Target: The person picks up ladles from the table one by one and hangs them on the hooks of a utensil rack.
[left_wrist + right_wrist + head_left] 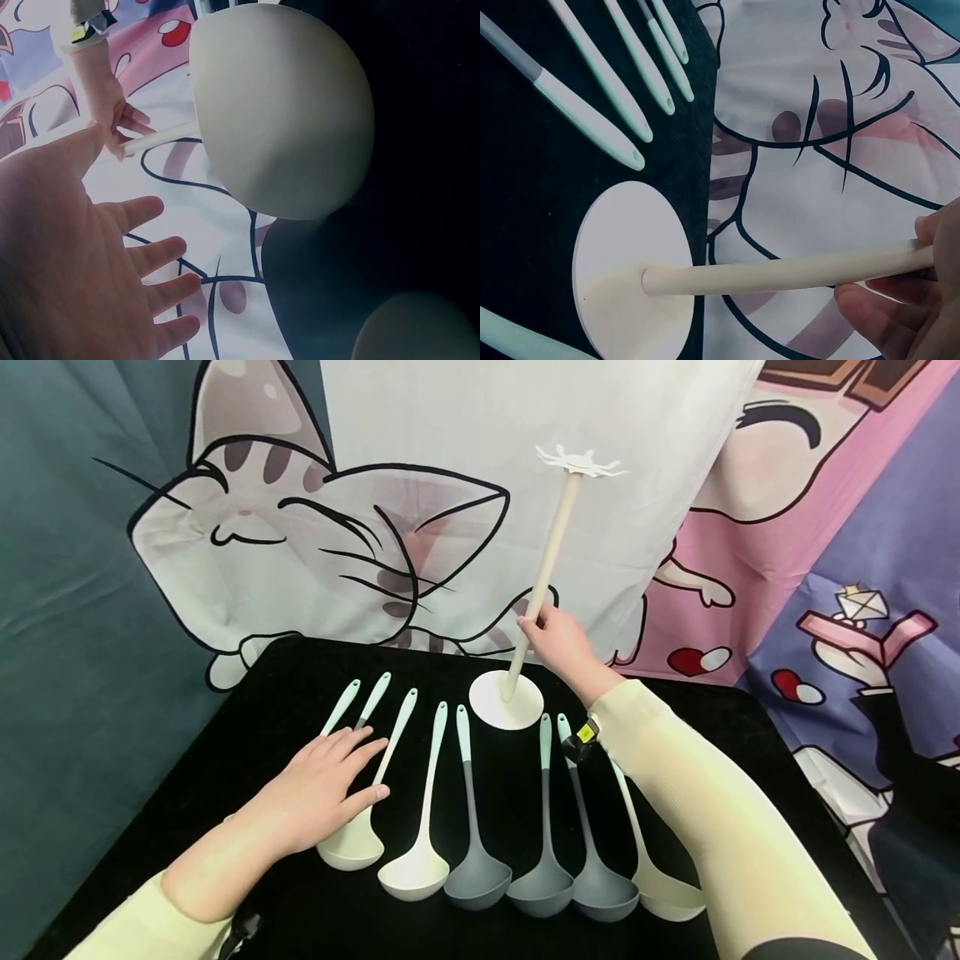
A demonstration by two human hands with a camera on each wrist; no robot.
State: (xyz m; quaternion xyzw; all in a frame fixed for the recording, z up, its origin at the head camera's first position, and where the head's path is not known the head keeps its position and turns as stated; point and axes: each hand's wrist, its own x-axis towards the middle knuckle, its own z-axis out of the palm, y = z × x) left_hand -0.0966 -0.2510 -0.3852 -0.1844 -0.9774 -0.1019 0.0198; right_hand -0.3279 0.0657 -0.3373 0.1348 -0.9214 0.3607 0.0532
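Evidently the stand was the business of the moment. Upper centre of the frame: a cream utensil stand point(554, 539), no ladle on its white hook ring point(581, 464), its round base point(498, 710) toward the far edge of the black cloth point(510, 793). Pole leaned rightward in the head view; could not tell whether the base sat fully flat.

Right hand point(558, 639) pinched the pole below its middle, thumb and fingers closed about it. Left hand point(322, 781) lay wide, fingers straight and spread, gripping nothing, over the ladles at left of centre. Contact there I couldn't make out.

Eight mint-tipped handles fanned across the lower middle: a cream ladle point(414, 872), a grey ladle point(477, 883) just right of it, more grey beyond, another cream one beside the right sleeve point(697, 810). Bowls of the two leftmost were hidden behind the left hand. Holes showed in the handle tips.

My reading: the step in hand was placing or steadying the stand, with hanging not yet begun. The next move seemed to call for a settled base, then a grip on one handle, its hole lined up with a hook.
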